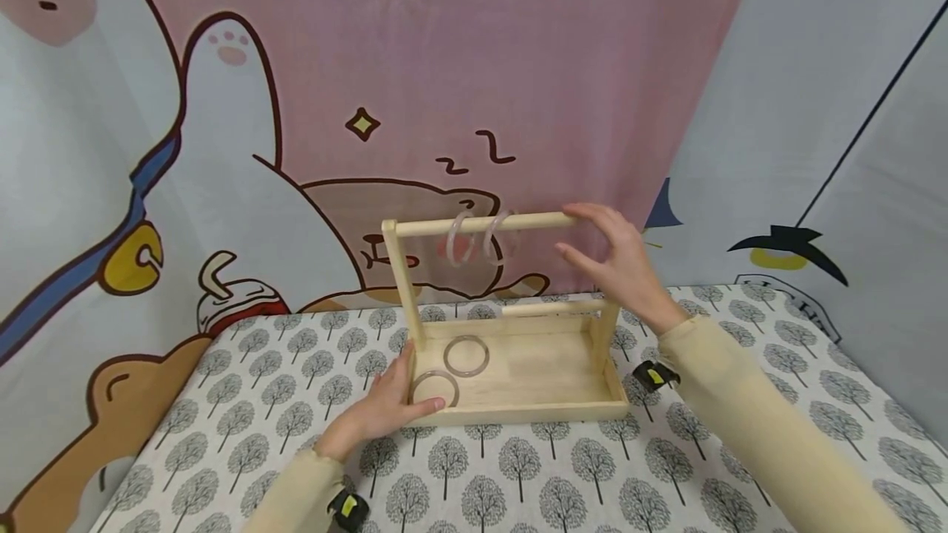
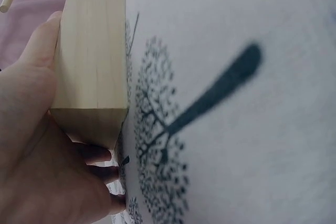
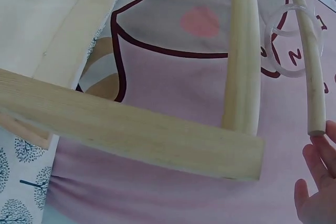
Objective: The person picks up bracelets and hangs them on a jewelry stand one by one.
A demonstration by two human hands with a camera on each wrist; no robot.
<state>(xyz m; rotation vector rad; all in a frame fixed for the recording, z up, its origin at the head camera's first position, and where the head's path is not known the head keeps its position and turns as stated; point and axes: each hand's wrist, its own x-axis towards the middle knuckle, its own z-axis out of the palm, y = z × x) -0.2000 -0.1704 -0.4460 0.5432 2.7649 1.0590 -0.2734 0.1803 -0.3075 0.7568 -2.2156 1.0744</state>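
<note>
A pale wooden rack point(image 1: 518, 412) has a shallow tray base, an upright at each end and two horizontal rods. Two translucent rings, one nearer the left point(image 1: 451, 247) and one nearer the right point(image 1: 489, 247), hang on the upper rod point(image 1: 422, 228). Another two rings lie in the tray's left part, a rear ring point(image 1: 486, 366) and a front ring point(image 1: 457, 397). My left hand point(image 1: 381, 405) grips the tray's front left corner, thumb over the front rim. With extended fingers, my right hand point(image 1: 625, 270) touches the upper rod's free right end, its thumb apart below.
The lower rod point(image 1: 555, 308) juts leftward from the right upright point(image 1: 606, 336). Under the rack spreads a tree-print tablecloth point(image 1: 518, 467). A cartoon-print curtain point(image 1: 578, 89) hangs close behind. A black wrist strap point(image 1: 655, 375) shows near the right sleeve.
</note>
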